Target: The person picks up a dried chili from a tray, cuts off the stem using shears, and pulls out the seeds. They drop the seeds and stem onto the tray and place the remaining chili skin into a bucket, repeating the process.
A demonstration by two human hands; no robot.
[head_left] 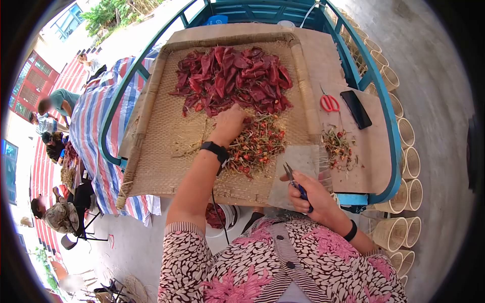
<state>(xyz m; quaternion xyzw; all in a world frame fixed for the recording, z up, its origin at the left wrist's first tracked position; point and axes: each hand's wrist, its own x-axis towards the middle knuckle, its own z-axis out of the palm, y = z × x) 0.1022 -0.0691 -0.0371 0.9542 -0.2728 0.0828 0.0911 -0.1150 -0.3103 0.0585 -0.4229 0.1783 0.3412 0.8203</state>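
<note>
My left hand (230,124) reaches to the near edge of a pile of dried red peppers (227,73) on a woven tray (156,151). Its fingers are bent and closed against the pile; what lies between them is hidden. Small blue-handled snips (298,188) are gripped in my right hand (314,193), held over the tray's near right corner with the pointed blades facing up and left. Between the two hands is a heap of cut pepper stems and caps (255,144), with pale seeds scattered about it.
Right of the tray, red-handled scissors (330,103), a black phone (356,109) and more stem scraps (339,146) lie on cardboard. A blue metal rail (384,101) frames the cart bed. Below stands a white bucket (230,217) holding peppers. Stacked baskets (391,232) line the right; people work at left.
</note>
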